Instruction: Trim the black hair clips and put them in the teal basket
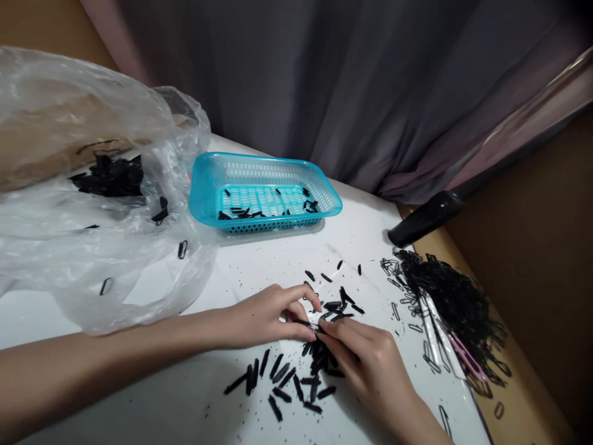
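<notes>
My left hand (pixel 273 314) and my right hand (pixel 370 355) meet over the white table. Between their fingertips is a small, narrow black piece (pixel 309 324), mostly covered by the fingers. The left thumb and a bent finger pinch its left end, while the left index finger arches above. On the other end, my right thumb and index finger are closed. Loose black strips (pixel 319 358) lie heaped under and around the right hand. More black strips (pixel 280 374) are spread out on the table nearer to me.
A blue plastic basket (pixel 265 159) holding several black pieces stands at the back. Left of it spreads a clear plastic bag (pixel 139 247) with black pieces inside. At the right edge are a pile of thin black loops (pixel 449 296), a pink-handled tool (pixel 467 358) and a black cylinder (pixel 424 219).
</notes>
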`<state>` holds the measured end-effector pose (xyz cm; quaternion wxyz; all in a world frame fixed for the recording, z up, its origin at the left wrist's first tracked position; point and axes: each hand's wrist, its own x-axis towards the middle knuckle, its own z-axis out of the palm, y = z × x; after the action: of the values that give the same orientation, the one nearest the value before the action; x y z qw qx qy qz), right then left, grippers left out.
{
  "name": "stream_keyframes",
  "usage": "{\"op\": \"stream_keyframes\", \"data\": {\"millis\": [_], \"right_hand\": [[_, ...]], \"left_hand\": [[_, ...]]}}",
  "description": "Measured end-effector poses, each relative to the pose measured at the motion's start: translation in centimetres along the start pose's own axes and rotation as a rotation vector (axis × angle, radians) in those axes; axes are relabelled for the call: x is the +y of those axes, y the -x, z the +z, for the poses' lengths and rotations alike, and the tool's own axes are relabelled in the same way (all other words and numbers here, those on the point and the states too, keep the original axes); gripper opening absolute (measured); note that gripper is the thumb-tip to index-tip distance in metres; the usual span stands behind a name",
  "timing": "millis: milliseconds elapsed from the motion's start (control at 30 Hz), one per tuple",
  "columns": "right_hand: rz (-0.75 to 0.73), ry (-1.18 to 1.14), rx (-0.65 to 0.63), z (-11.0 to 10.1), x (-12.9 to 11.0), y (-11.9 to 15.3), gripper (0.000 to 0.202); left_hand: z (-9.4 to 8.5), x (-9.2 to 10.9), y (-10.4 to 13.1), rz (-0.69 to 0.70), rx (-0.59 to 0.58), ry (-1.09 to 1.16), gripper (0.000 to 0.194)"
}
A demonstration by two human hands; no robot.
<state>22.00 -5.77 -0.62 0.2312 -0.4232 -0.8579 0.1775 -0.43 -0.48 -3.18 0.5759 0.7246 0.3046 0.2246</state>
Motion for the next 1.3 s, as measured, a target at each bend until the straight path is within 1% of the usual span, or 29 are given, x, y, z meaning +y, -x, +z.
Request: {"op": "stream_keyframes", "data": {"millis": [267, 433, 700, 800, 967, 1067, 1300], "right_hand": [[-0.024, 0.003, 0.042, -0.14, -0.31, -0.14, 0.025], [0.022, -0.049, 0.069, -0.65, -0.43, -0.25, 0.025], [0.026, -0.082, 0.090, -0.79, -0.23, -0.21, 0.021], [0.037, -0.103, 0.092, -0.74, -0.21, -0.07, 0.018], [0.060, -0.127, 0.069, -0.68, -0.26, -0.09, 0.021], [0.071, -0.114, 0.067, -0.62, -0.20, -0.15, 0.023], [0.048, -0.127, 0.086, -0.55, -0.31, 0.11, 0.020]], "left_hand": [[-0.07, 0.08, -0.06, 0.026, 0.003, -0.029, 0.030], [-0.06, 0.32, -0.05, 0.053, -0.024, 0.014, 0.015], [-0.13, 0.59, -0.06, 0.087, -0.018, -0.019, 0.027], [-0.25, 0.62, -0.11, 0.126, -0.029, -0.047, 0.029], [-0.41, 0.73, -0.29, 0.223, 0.020, -0.183, 0.032], [-0.43, 0.78, -0.36, 0.252, 0.039, -0.244, 0.032], [-0.41, 0.77, -0.34, 0.245, -0.009, -0.198, 0.036]]}}
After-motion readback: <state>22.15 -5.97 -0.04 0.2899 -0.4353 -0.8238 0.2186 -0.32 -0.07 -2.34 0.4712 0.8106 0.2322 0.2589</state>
